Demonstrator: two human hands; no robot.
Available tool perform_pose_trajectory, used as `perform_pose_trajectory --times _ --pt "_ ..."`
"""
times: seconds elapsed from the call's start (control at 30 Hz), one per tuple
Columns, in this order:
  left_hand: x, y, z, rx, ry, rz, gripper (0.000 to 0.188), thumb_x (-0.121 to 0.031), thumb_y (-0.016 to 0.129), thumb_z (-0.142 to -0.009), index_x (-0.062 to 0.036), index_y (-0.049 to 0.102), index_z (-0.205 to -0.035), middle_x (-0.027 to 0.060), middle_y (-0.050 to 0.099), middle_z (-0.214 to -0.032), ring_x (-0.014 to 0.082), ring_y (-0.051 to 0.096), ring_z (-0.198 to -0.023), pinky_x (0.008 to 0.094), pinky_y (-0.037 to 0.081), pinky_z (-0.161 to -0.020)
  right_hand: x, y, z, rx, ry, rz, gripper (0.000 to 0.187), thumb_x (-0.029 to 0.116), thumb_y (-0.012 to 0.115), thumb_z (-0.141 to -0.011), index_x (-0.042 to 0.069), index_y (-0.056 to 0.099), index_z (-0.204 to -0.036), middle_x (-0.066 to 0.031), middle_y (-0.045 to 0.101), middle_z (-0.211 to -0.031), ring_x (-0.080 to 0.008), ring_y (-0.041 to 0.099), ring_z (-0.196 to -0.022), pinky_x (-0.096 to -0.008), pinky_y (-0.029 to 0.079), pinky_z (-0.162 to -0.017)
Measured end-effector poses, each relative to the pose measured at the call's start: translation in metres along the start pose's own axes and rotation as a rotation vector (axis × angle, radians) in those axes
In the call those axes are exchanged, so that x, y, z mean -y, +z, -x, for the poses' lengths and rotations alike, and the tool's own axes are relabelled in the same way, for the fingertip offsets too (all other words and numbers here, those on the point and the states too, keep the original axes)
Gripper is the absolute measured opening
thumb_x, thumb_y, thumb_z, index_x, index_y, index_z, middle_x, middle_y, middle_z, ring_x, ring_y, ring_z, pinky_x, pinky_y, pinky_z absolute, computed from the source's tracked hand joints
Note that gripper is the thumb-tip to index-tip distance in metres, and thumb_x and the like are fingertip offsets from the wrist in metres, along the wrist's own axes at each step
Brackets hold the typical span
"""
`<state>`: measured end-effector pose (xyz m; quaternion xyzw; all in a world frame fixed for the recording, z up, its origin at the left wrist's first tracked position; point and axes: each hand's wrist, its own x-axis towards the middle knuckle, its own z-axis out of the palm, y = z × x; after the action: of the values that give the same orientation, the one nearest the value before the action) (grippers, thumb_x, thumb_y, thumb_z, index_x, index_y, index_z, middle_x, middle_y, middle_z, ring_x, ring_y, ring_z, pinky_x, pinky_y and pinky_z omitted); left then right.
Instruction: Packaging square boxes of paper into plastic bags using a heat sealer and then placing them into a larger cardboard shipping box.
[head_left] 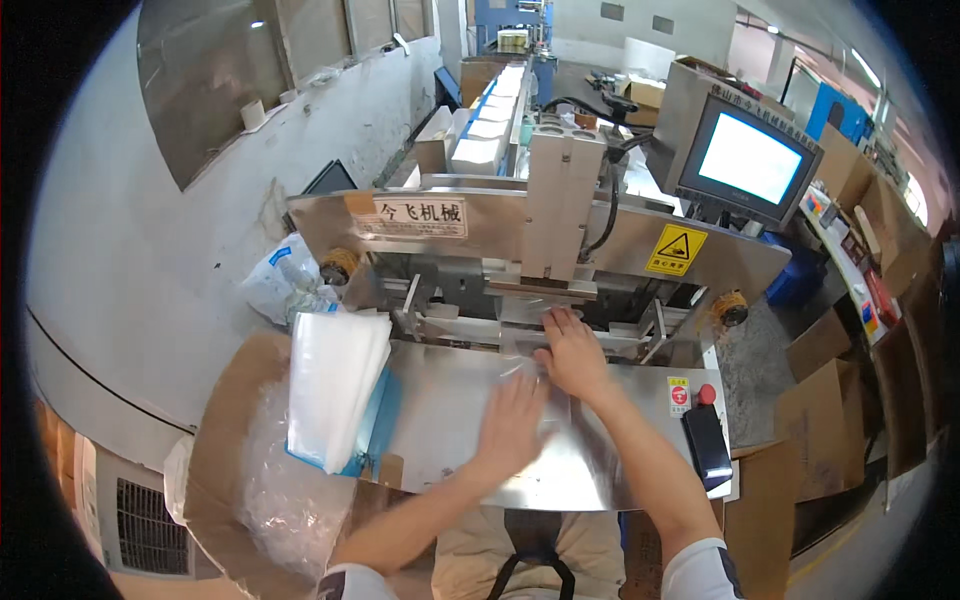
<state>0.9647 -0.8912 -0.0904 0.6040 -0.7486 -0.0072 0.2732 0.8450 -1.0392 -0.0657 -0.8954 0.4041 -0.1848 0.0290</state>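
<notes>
My right hand (577, 356) reaches to the front of a metal machine (490, 240), under its upright central column. Its fingers lie stretched out on a clear plastic sheet or bag (528, 318) at the slot, the thumb apart. Lower and to the left, my left hand (512, 425) is over the steel worktop (440, 430), blurred by motion, with fingers extended and nothing visible in it. Whether it touches the plastic, I cannot tell. A stack of clear plastic bags (335, 390) rests on a blue holder (380, 425) at the worktop's left.
A cardboard box (225, 440) of crumpled clear plastic stands at the left. On the worktop's right are a red button (707, 394) and a black box-shaped object (707, 450). A lit screen (750, 160) rises behind; a conveyor (490, 130) runs away beyond the machine.
</notes>
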Motion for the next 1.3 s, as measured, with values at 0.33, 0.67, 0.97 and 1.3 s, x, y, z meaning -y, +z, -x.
perform_pose_trajectory --times 0.33,0.67,0.97,1.3 --pt "-0.021 -0.013 0.085 -0.158 -0.164 0.045 0.052 -0.037 0.063 -0.091 0.0028 0.057 -0.125 0.025 0.051 -0.136 0.042 0.043 -0.133 0.06 0.03 -0.111 0.016 0.009 -0.003 -0.003 -0.012 0.027 0.064 0.033 0.07 -0.087 -0.003 0.049 -0.136 -0.0254 0.049 -0.143 -0.0422 0.044 -0.136 -0.0485 0.041 -0.109" --pt "-0.021 -0.01 0.084 -0.148 -0.144 0.033 0.054 -0.039 0.061 -0.093 0.0021 0.058 -0.127 0.0244 0.053 -0.135 0.0426 0.043 -0.132 0.0605 0.028 -0.111 0.013 0.003 -0.01 0.031 -0.009 -0.01 0.064 0.035 0.064 -0.092 -0.006 0.047 -0.138 -0.0291 0.048 -0.144 -0.0456 0.044 -0.135 -0.0479 0.034 -0.115" --pt "-0.022 -0.009 0.083 -0.105 -0.157 0.039 0.054 -0.038 0.064 -0.091 0.0021 0.059 -0.125 0.0228 0.057 -0.133 0.0405 0.047 -0.13 0.0609 0.028 -0.113 0.015 -0.018 -0.017 -0.102 -0.002 -0.065 0.056 0.037 0.063 -0.093 -0.002 0.052 -0.131 -0.023 0.061 -0.128 -0.0405 0.056 -0.121 -0.0521 0.044 -0.099" --pt "-0.028 -0.021 0.08 -0.274 -0.29 0.099 0.092 -0.05 0.07 -0.086 0.0077 0.031 -0.146 0.0331 0.032 -0.149 0.0528 0.027 -0.14 0.0632 0.02 -0.115 0.015 -0.033 -0.032 0.022 0.097 0.0 0.063 0.051 0.048 -0.099 -0.004 0.054 -0.129 -0.0276 0.064 -0.119 -0.0412 0.06 -0.115 -0.0551 0.041 -0.1"
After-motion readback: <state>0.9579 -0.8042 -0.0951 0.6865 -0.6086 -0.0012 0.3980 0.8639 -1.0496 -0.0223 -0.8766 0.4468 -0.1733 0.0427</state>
